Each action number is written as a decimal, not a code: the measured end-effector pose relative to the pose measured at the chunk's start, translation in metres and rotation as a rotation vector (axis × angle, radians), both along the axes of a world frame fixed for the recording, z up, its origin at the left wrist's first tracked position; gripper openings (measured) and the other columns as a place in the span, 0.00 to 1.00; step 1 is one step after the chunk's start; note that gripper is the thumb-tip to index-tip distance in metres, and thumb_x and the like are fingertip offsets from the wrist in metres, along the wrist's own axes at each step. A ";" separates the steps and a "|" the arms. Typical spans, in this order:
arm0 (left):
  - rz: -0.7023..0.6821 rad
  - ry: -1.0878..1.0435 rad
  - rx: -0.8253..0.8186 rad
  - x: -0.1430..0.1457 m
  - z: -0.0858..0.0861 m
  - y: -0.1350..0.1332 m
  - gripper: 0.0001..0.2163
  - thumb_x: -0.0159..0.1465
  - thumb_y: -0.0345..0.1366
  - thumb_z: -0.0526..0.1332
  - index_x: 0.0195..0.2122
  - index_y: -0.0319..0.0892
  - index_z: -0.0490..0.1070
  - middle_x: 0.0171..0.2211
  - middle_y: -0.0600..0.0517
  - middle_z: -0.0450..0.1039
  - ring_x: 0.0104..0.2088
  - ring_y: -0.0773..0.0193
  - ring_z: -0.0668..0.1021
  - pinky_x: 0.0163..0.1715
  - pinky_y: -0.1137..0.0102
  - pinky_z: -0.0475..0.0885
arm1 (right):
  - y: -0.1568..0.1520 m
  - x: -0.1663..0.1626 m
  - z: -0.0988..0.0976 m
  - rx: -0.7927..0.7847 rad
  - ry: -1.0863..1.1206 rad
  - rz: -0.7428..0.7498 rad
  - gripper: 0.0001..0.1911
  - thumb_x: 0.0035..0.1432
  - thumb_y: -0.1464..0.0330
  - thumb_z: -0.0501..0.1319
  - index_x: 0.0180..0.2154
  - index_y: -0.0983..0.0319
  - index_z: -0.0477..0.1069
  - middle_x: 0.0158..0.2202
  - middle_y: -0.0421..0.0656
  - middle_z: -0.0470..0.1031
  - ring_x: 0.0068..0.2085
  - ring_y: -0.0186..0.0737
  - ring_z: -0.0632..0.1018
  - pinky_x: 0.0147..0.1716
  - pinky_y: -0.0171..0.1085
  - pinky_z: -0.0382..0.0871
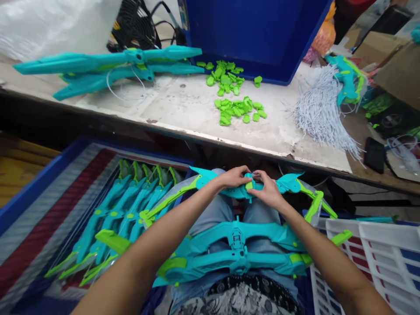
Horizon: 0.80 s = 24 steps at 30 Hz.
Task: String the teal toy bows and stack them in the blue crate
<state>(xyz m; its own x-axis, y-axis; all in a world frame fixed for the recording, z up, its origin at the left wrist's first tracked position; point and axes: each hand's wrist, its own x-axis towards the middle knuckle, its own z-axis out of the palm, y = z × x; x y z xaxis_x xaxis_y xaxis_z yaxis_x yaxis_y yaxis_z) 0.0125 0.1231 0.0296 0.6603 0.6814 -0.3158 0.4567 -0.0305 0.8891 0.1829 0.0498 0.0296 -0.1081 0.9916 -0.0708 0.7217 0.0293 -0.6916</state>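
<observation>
A teal and lime-green toy bow (292, 183) lies across my knees below the table edge. My left hand (233, 176) grips its middle from the left, fingers closed. My right hand (267, 189) pinches the same middle part from the right, where a small green piece (250, 185) shows between the fingers. Two more teal bows (236, 251) rest stacked on my lap, closer to my body.
A worn white table (183, 109) carries two piles of small green parts (238, 109), a bundle of white strings (323, 109), two assembled bows (108, 70) at far left and a blue bin (256, 35). A blue crate of bows (124, 210) sits at left, a white basket (377, 253) at right.
</observation>
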 end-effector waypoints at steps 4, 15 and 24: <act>0.053 -0.020 -0.025 -0.001 -0.004 0.002 0.13 0.58 0.40 0.60 0.41 0.37 0.68 0.22 0.58 0.64 0.26 0.68 0.69 0.25 0.75 0.63 | 0.010 -0.005 0.009 -0.105 -0.128 0.014 0.30 0.46 0.62 0.68 0.52 0.54 0.65 0.42 0.42 0.77 0.42 0.46 0.76 0.42 0.46 0.67; -0.023 0.021 0.120 -0.006 -0.007 -0.008 0.15 0.58 0.41 0.59 0.40 0.34 0.69 0.26 0.53 0.69 0.29 0.64 0.72 0.26 0.73 0.63 | 0.013 -0.016 0.015 -0.231 -0.359 0.166 0.39 0.51 0.60 0.65 0.62 0.59 0.57 0.54 0.52 0.72 0.55 0.59 0.70 0.49 0.55 0.62; -0.013 0.149 0.274 -0.002 -0.002 -0.012 0.14 0.61 0.39 0.59 0.44 0.37 0.70 0.34 0.48 0.75 0.36 0.59 0.76 0.34 0.71 0.69 | 0.013 -0.008 0.016 -0.086 -0.310 0.218 0.34 0.50 0.60 0.66 0.58 0.58 0.65 0.46 0.48 0.77 0.46 0.50 0.76 0.43 0.44 0.68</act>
<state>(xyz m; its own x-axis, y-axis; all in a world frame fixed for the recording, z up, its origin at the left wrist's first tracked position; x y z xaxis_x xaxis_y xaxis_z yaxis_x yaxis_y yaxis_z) 0.0104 0.1114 0.0277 0.6300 0.7461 -0.2156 0.5793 -0.2666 0.7702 0.1747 0.0625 0.0451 -0.2760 0.9367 -0.2154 0.8801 0.1562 -0.4483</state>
